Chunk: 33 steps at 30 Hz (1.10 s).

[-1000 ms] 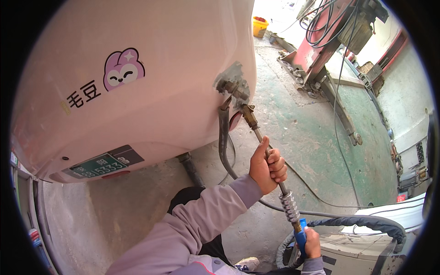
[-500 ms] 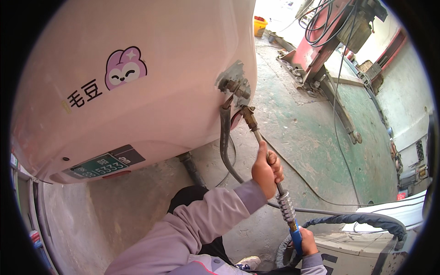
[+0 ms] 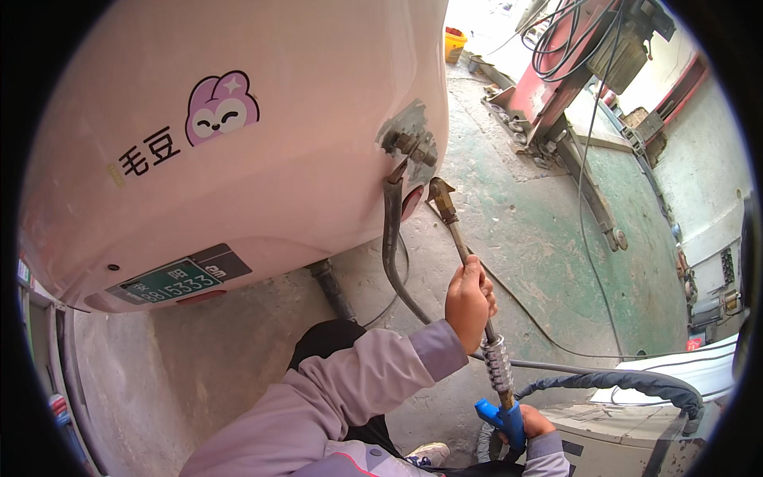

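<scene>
A pink car body (image 3: 278, 183) with a cartoon rabbit sticker fills the upper left. On its rear corner, a sanded bare-metal patch (image 3: 407, 127) carries a metal clamp (image 3: 409, 149) with a grey cable (image 3: 389, 238) hanging down. My left hand (image 3: 469, 302) grips the thin shaft of a long rod tool (image 3: 455, 234). The tool's brass tip (image 3: 439, 191) sits just right of the clamp, next to the panel edge. My right hand (image 3: 539, 424) holds the tool's blue handle (image 3: 501, 417) at the bottom, below a ribbed metal section (image 3: 498, 362).
A green plate (image 3: 171, 280) is mounted low on the car. A black sleeved hose (image 3: 628, 381) runs over a white machine box (image 3: 628, 433) at lower right. Thin cables (image 3: 588, 238) cross the green floor. A red machine (image 3: 548, 87) and yellow bucket (image 3: 454, 41) stand behind.
The tool's tip has come slightly away from the clamp on the bare patch, down and to the right. Both hands keep their grip on the tool.
</scene>
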Tool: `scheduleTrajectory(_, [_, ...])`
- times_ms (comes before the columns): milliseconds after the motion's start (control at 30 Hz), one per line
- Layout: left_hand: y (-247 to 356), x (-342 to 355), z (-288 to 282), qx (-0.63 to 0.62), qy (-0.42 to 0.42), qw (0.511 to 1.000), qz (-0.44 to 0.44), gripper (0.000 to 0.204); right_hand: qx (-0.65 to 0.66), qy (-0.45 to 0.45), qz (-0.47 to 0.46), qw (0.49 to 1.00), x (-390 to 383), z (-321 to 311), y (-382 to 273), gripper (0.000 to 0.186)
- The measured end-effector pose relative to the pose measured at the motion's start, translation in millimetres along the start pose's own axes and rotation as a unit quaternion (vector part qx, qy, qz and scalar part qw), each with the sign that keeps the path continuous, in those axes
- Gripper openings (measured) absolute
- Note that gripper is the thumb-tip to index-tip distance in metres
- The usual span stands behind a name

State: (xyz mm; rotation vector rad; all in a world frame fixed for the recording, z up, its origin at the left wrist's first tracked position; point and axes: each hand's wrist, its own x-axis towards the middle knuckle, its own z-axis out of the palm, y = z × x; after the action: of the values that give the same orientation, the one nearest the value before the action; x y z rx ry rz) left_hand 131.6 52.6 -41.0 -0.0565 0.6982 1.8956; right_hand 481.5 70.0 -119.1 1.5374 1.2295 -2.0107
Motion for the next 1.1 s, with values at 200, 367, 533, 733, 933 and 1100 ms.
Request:
scheduleTrajectory(200, [3.4, 1.2, -4.1, -0.011, 0.007, 1.0, 0.005, 0.033, 0.039, 0.019, 0.022, 0.999, 3.5, 2.0, -5.7, 0.023])
scheduleTrajectory(367, [6.6, 0.8, -4.4, -0.012, 0.009, 1.0, 0.008, 0.034, 0.034, 0.008, 0.018, 0.999, 2.7, 3.1, -9.6, 0.024])
scheduleTrajectory(533, [8.2, -3.1, -3.6, -0.009, 0.007, 1.0, 0.019, 0.036, 0.01, 0.005, 0.017, 1.0, 1.2, 3.6, -12.1, 0.021])
scheduleTrajectory(733, [10.9, -2.0, -5.6, -0.022, 0.001, 1.0, -0.001, 0.037, -0.014, 0.009, -0.002, 1.0, -2.0, 7.8, -16.3, 0.018])
scheduleTrajectory(933, [9.6, 1.2, -12.4, -0.023, -0.027, 0.999, 0.004, 0.038, 0.02, 0.024, 0.018, 0.999, -6.8, 11.3, -21.5, 0.017])
scheduleTrajectory(1100, [-4.5, 3.0, -25.2, 0.097, -0.04, 0.992, 0.068, 0.046, -0.026, 0.002, -0.021, 0.999, -11.2, 13.2, -22.9, 0.02])
